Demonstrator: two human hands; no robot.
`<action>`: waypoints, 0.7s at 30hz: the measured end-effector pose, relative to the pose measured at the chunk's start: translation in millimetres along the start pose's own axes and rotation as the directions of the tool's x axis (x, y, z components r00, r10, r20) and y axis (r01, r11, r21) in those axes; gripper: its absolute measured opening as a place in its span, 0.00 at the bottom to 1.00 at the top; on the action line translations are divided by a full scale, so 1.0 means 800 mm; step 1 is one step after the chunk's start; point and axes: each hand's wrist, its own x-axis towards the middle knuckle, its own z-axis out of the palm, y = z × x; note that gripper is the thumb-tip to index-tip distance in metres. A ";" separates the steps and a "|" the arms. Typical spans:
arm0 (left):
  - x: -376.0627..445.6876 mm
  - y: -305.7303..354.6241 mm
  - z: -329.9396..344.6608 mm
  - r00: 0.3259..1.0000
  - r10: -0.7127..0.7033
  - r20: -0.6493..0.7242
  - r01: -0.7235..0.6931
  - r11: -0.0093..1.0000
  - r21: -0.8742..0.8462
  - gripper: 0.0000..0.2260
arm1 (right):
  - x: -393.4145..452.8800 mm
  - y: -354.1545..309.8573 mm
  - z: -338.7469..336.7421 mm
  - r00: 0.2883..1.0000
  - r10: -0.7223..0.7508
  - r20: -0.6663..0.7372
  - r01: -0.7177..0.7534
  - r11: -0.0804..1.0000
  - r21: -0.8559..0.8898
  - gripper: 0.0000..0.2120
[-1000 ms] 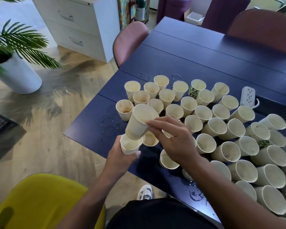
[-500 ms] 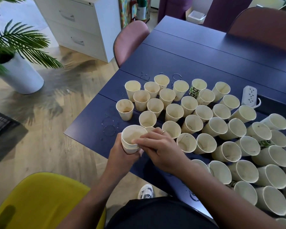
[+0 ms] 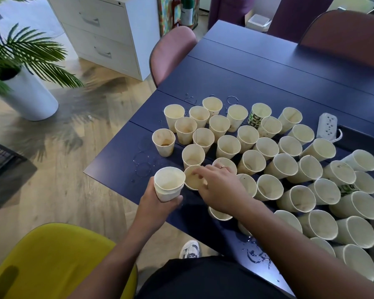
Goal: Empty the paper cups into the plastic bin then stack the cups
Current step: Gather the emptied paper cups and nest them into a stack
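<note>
A short stack [image 3: 169, 186] of nested cups is held in the left hand [image 3: 158, 203], whose fingers are curled round its lower wall, just off the tabletop [image 3: 235, 78] edge at about 8 o'clock from the main cluster. The right hand [image 3: 220, 188] is reached over the next cup [image 3: 193, 178], which stands on the tabletop touching or just beside the stack, at its 3 o'clock; the fingers [image 3: 200, 175] are laid over its rim, and whether a pinch has closed on the rim cannot be told. Many more cups [image 3: 268, 147] stand upright and close-packed from 12 to 4 o'clock of the hands, some with brown residue at the bottom, one at 11 o'clock [image 3: 164, 141] with a little liquid left. No bin is seen in this view. The cups are judged to be light, thin-walled and easily crushed, with damp, stained walls that may be soft; the rolled rim is the stiffest part, so a cup is best taken by a light pinch at the rim or by a loose wrap round the upper wall. Wet rings [image 3: 144, 160] on the tabletop suggest slippery bases.
</note>
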 end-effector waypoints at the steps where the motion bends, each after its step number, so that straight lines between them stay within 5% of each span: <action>1: 0.000 0.001 0.000 1.000 0.002 0.001 -0.002 1.000 0.007 0.28 | 0.003 0.000 0.002 0.998 -0.008 0.060 0.013 0.997 -0.079 0.21; 8: -0.001 0.010 0.000 1.000 0.001 0.000 -0.001 1.000 0.023 0.30 | 0.026 -0.003 0.026 0.991 -0.085 0.102 0.113 0.947 -0.301 0.14; 16: -0.002 0.007 -0.003 1.000 -0.006 -0.004 0.006 1.000 0.029 0.31 | 0.025 0.002 0.035 0.988 -0.156 0.006 0.153 0.961 -0.230 0.13; 21: -0.001 0.010 -0.004 1.000 0.000 0.003 0.000 1.000 0.026 0.29 | 0.014 0.014 0.000 0.969 -0.170 -0.179 0.182 0.982 0.048 0.11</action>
